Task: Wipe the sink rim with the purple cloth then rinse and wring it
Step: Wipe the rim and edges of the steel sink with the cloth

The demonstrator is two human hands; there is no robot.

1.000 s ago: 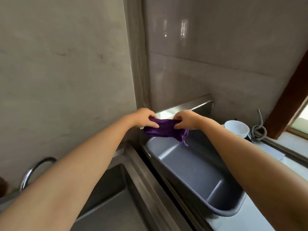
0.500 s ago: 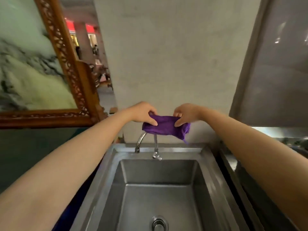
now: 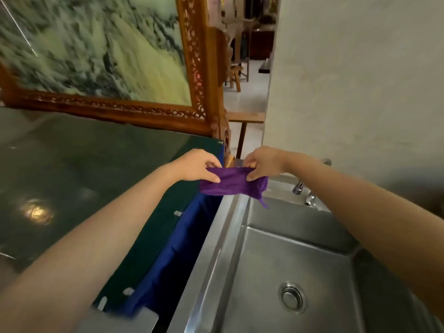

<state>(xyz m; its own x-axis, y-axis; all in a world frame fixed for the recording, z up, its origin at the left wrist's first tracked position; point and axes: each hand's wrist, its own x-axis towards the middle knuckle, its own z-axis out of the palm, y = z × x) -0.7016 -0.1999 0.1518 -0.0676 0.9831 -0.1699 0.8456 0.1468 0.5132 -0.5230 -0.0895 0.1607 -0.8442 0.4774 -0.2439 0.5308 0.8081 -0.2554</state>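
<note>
Far left: a large painting of pale green and white brushwork, set in a carved wooden frame, stands at the back of a dark green glossy counter. A bright light reflection sits on the counter's left part. Blue fabric hangs in the gap between counter edge and sink.

Centre: left hand pinches the left end of the purple cloth, thumb below and fingers curled over the top edge, closed on the fabric. The cloth is bunched and stretched between both hands, held in the air above the sink's back-left corner, over the rim; not touching the metal as far as can be told. A thin strand dangles from its right end.

Behind the hands: an opening into another room, with wooden furniture and a pale floor, dimly lit.

Right of centre: right hand grips the cloth's right end, fingers closed on it. Stainless steel sink below, basin dry-looking, round drain near the bottom. Faucet at the back rim, partly hidden by the right forearm. No water running.

Right: plain light plaster wall rising behind the sink.
</note>
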